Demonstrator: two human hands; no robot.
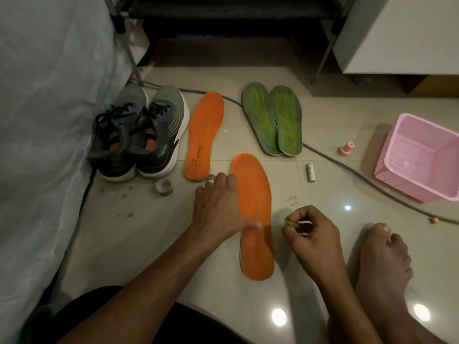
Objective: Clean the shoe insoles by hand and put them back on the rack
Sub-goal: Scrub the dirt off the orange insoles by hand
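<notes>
Left hand [218, 207] is laid flat, fingers relaxed, on the near orange insole [255, 219] on the floor; something small, too blurred to identify, is pinched by the right hand [310, 232]. "AIR cushion" is printed on the far orange insole [203, 132]. Nothing is seen inside the pink basket [419, 157], cut off at right.

The tiled floor [154, 244] bears two orange insoles [255, 219], two green insoles [273, 120], sneakers [139, 135], a pink basket [419, 157].
</notes>
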